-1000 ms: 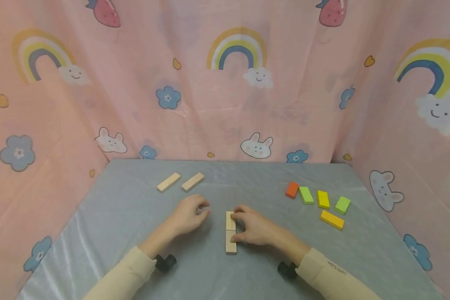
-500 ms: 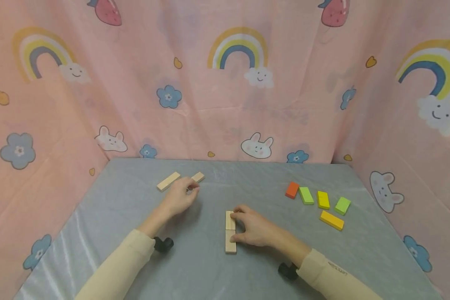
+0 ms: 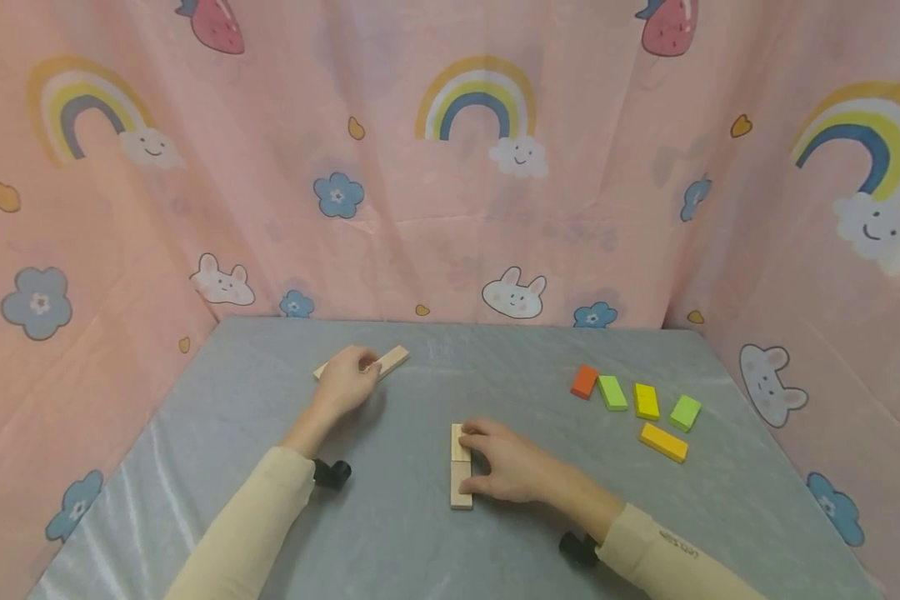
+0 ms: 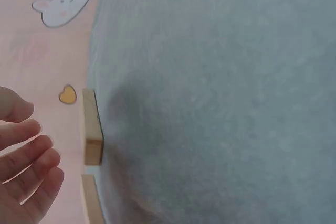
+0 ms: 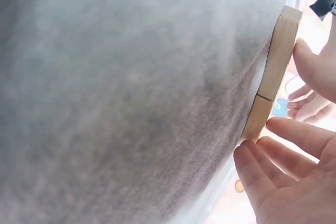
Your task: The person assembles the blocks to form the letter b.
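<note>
Two plain wooden blocks lie end to end on the table: a far block (image 3: 460, 451) and a near block (image 3: 461, 497). My right hand (image 3: 516, 460) rests against them, fingertips (image 5: 249, 153) at the far one and thumb on the near one. Its fingers are only gently bent. My left hand (image 3: 347, 382) hovers at the back left with loosely bent fingers. It partly covers a left wooden block (image 3: 320, 372) and a right wooden block (image 3: 395, 360). In the left wrist view, a gap separates its fingers (image 4: 50, 182) from the wooden block (image 4: 92, 129).
At the right lie an orange block (image 3: 584, 382), a green block (image 3: 612, 392), a yellow block (image 3: 647, 401), another green block (image 3: 686, 412) and a long yellow block (image 3: 663, 442). A pink patterned curtain (image 3: 390, 250) encloses the grey cloth-covered table (image 3: 270, 342).
My left hand has moved back and left from beside the paired blocks to above the two rear wooden blocks. My right hand has stayed nearly still at the pair.
</note>
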### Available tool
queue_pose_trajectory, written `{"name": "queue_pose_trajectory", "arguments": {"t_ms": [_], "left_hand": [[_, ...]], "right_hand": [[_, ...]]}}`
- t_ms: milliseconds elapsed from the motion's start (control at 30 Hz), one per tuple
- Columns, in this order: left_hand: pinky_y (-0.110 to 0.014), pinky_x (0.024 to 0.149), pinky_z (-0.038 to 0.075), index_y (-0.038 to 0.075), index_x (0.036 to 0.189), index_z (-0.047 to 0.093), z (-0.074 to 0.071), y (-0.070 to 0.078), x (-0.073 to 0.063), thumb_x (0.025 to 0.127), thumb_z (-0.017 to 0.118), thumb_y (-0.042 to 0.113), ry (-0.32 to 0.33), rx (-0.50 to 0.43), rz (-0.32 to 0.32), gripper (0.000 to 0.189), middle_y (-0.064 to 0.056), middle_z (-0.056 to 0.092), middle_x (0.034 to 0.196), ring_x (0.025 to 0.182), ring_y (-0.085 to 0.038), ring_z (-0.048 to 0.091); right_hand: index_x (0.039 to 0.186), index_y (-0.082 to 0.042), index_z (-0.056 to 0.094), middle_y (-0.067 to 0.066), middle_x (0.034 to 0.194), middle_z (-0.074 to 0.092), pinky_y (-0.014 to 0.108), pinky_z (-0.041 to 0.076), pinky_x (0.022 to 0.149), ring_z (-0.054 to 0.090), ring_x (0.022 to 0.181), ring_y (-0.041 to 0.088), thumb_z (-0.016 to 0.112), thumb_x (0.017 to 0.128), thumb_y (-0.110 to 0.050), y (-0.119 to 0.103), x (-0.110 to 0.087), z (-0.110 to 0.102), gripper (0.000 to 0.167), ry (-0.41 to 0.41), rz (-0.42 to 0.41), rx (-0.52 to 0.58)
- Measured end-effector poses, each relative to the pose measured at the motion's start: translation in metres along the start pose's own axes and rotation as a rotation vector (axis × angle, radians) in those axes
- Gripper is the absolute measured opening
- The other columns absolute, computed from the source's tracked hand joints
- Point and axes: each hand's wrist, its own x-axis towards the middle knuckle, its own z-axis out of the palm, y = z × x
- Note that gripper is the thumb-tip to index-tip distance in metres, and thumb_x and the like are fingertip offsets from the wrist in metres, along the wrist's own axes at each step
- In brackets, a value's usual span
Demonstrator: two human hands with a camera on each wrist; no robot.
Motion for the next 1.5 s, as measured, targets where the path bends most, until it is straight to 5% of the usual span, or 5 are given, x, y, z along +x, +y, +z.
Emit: {"name": "queue_pose_trajectory", "arguments": {"t_ms": [400, 900, 1500], "left_hand": [[-0.053, 0.098, 0.051, -0.004, 0.129, 0.064, 0.013, -0.015, 0.01, 0.1, 0.061, 0.017, -0.061, -0.084, -0.085, 0.036, -0.023, 0.064, 0.127, 0.118, -0.039, 0.061], [-0.053, 0.1, 0.05, -0.002, 0.138, 0.058, 0.01, -0.005, 0.013, 0.097, 0.068, 0.023, -0.22, -0.077, -0.137, 0.049, -0.023, 0.062, 0.133, 0.123, -0.039, 0.059], [-0.057, 0.118, 0.029, -0.007, 0.152, 0.039, 0.015, -0.013, 0.032, 0.087, 0.083, 0.024, -0.355, -0.059, -0.071, 0.084, -0.027, 0.039, 0.155, 0.146, -0.044, 0.032]], "right_hand": [[0.141, 0.0, 0.058, 0.012, 0.148, 0.049, 0.048, 0.043, 0.11, 0.048, 0.136, 0.03, 0.079, 0.089, -0.041, 0.002, 0.0, 0.002, 0.069, 0.005, -0.008, -0.012], [0.141, 0.001, 0.057, 0.013, 0.149, 0.048, 0.048, 0.043, 0.11, 0.047, 0.138, 0.031, 0.077, 0.091, -0.042, 0.004, 0.0, 0.003, 0.069, 0.001, -0.035, 0.001], [0.142, 0.0, 0.057, 0.012, 0.15, 0.047, 0.048, 0.043, 0.11, 0.047, 0.138, 0.03, 0.077, 0.091, -0.043, 0.001, 0.0, 0.001, 0.07, -0.018, -0.013, -0.012]]}}
